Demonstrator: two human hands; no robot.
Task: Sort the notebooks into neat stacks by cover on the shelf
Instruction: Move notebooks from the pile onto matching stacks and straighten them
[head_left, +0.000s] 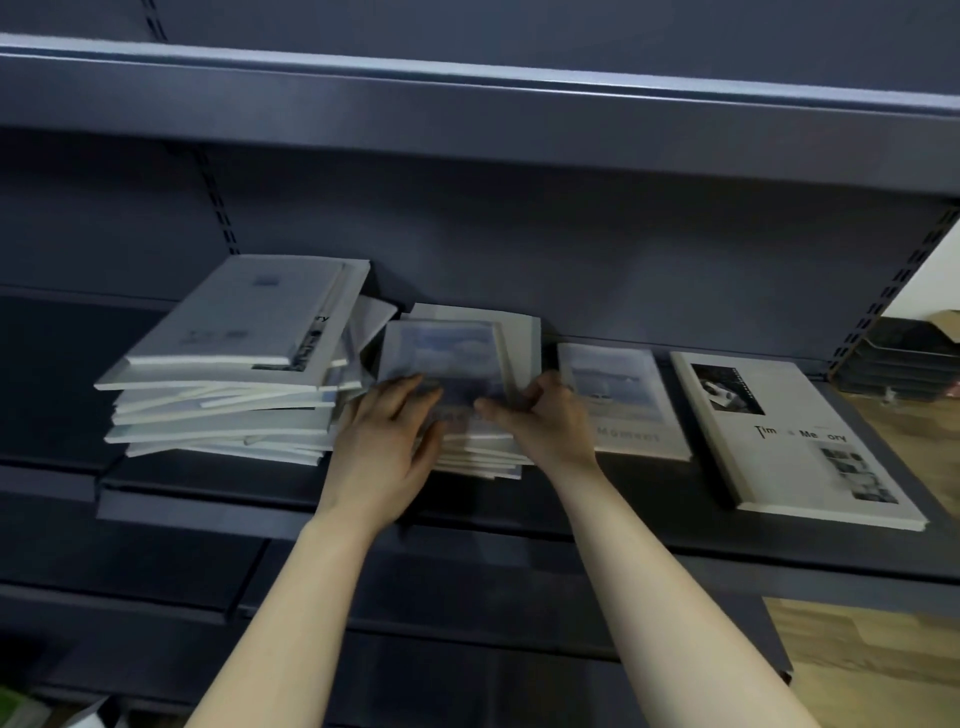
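A tall, untidy pile of white notebooks (234, 374) fills the left of the dark shelf (649, 514). Beside it is a lower middle stack (519, 332), topped by a blurred notebook with a blue sky picture (447, 353). My left hand (384, 447) lies on the near left of that stack. My right hand (545, 421) grips the top sky notebook at its near right edge. To the right, a sky-cover notebook (623, 400) lies flat by itself. Further right lies a white notebook with black photos and black lettering (789, 436).
An upper shelf (467, 109) overhangs the work area. Lower dark shelves (467, 597) step out below my arms. Black stacked trays (904, 358) sit on a wooden floor past the right upright.
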